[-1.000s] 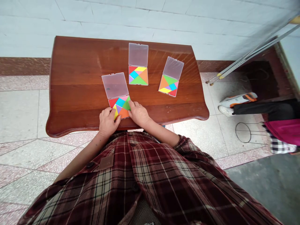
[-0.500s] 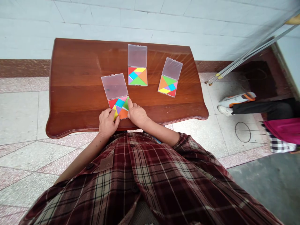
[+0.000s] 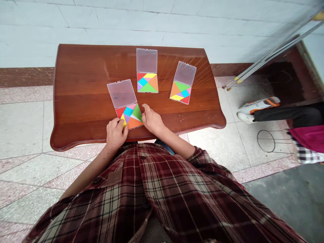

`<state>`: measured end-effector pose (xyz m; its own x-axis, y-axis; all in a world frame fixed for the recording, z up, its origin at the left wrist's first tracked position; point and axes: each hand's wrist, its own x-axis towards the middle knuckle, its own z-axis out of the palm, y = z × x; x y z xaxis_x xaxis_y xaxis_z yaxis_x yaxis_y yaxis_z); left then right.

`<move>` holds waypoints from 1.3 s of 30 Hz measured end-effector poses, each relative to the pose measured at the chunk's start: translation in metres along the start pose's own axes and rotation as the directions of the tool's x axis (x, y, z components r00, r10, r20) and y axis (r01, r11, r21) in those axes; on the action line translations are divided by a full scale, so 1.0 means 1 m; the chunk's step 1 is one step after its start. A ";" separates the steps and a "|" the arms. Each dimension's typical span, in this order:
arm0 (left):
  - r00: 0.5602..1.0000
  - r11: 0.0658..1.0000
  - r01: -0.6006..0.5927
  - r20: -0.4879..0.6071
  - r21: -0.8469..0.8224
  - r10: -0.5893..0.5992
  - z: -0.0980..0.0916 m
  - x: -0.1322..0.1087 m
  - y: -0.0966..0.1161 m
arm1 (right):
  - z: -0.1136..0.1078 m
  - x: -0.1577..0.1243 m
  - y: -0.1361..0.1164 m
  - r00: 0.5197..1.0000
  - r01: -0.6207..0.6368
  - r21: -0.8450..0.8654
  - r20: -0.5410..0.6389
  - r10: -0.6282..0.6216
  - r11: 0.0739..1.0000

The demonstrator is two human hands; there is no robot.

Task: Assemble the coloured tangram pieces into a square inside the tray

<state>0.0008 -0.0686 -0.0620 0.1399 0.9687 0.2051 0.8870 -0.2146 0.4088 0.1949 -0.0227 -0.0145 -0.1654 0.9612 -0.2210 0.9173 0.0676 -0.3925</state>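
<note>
Right hand (image 3: 152, 120) has slid off the near puzzle (image 3: 129, 116) to its 3 o'clock edge, fingers loose, holding nothing; left hand (image 3: 115, 132) (at 7 o'clock) presses the corner, clamping nothing.

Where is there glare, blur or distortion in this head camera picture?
Head view: pale streaky glare on the table near the far tangram cases; metal poles at upper right are smeared; wide-angle bending curves the table edges; the near tangram case and both hands look sharp.
</note>
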 end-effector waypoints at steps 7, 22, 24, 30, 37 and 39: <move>1.000 1.000 -0.004 0.004 0.012 0.004 0.001 0.000 -0.001 | 0.004 0.001 -0.012 0.995 0.094 -0.129 0.037 -0.090 0.987; 1.000 0.999 -0.010 0.028 0.031 0.009 0.000 -0.001 -0.001 | -0.002 0.009 -0.016 0.990 0.142 -0.198 0.052 -0.134 0.970; 1.000 1.000 -0.012 0.022 0.028 0.012 0.001 -0.001 -0.001 | -0.001 0.014 -0.016 0.980 0.194 -0.148 0.065 -0.186 0.970; 0.999 0.999 -0.033 -0.002 0.030 0.033 0.004 -0.002 -0.003 | 0.000 0.035 -0.027 0.956 0.274 -0.032 0.119 -0.269 0.961; 1.000 1.000 -0.029 0.007 0.008 0.029 0.002 -0.003 0.000 | 0.010 0.043 -0.043 0.962 0.260 -0.108 0.120 -0.247 0.960; 1.000 1.000 -0.029 0.008 0.005 0.029 0.002 -0.003 0.001 | 0.012 0.040 -0.045 0.965 0.246 -0.130 0.127 -0.230 0.961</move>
<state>0.0018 -0.0714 -0.0640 0.1692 0.9629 0.2104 0.8848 -0.2425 0.3980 0.1431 0.0095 -0.0162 -0.4161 0.8781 -0.2363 0.8876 0.3357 -0.3155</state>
